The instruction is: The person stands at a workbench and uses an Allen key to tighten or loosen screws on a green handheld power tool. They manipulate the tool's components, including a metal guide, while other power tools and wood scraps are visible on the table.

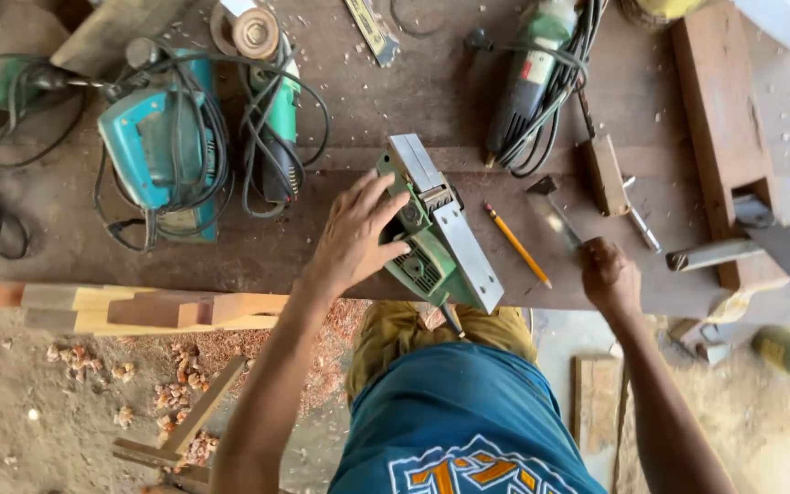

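Left hand (pixel 354 233) rests spread on the upturned green planer (pixel 436 233), not clamped; right hand (pixel 608 274) fisted around a chisel (pixel 555 215). Blade work looks barely started.

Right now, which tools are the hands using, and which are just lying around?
In use:
left hand on the green electric planer with metal sole
right hand gripping the flat steel chisel

Lying about:
yellow pencil
teal corded power tool
green angle grinder
dark green drill wrapped in cable
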